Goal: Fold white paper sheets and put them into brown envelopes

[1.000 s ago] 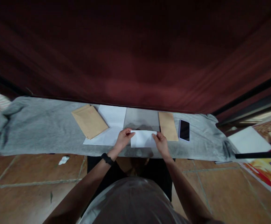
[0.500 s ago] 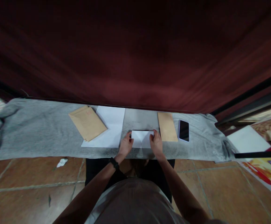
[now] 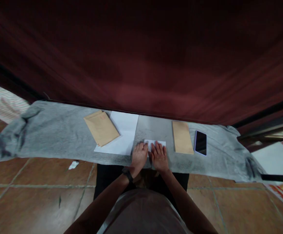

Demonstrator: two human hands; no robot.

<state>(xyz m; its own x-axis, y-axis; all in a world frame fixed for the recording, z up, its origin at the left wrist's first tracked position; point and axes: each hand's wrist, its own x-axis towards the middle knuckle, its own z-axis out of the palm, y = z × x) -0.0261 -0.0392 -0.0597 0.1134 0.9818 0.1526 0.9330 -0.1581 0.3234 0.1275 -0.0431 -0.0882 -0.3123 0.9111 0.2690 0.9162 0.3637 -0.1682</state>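
Note:
A small piece of folded white paper (image 3: 154,142) lies flat on the grey cloth in front of me, mostly covered by my hands. My left hand (image 3: 140,156) rests palm down over its left end, fingers stretched out. On its right part my right hand (image 3: 159,157) presses flat, fingers spread. Left of my hands are larger white sheets (image 3: 128,130), with brown envelopes (image 3: 102,128) lying across them. To the right of my hands lies another brown envelope (image 3: 182,137).
The grey cloth (image 3: 58,130) covers a narrow surface backed by a dark red panel (image 3: 141,71). A phone (image 3: 201,143) lies at the right. Below is a tiled floor (image 3: 44,201) with a white scrap (image 3: 73,165). A white board (image 3: 275,157) stands at the far right.
Both hands have gone from holding the white paper by its side edges to lying flat on top of it. The whole view has shifted slightly.

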